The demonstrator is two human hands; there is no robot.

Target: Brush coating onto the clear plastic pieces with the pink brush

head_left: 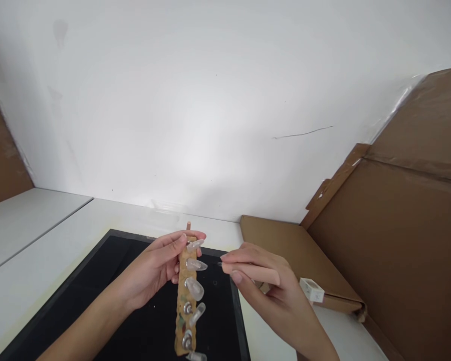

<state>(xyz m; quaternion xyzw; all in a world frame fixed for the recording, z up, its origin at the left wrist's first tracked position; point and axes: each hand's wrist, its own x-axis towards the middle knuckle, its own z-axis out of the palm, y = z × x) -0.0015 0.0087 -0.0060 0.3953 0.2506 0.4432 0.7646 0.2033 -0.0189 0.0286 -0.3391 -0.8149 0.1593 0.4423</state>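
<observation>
My left hand [161, 263] is closed on the upper end of a long tan strip with wavy edges, a nail tip stand [182, 301]. Several clear false nail tips [194, 289] stick out to its right on small silvery mounts. A short pinkish stub [188, 225] shows above my left fingers; what it belongs to is hidden. In my right hand [272, 291], fingers and thumb grip a smooth pink pen-shaped tool [253, 272]. Its narrow clear end points left toward the nail tips, apart from them.
Beneath my hands a black panel [97, 281] with a grey border lies on the white table [26, 286]. To the right are a flat cardboard box [285, 240], a small white block [311, 290] and a tall cardboard wall [409, 240]. A white wall [210, 100] rises behind.
</observation>
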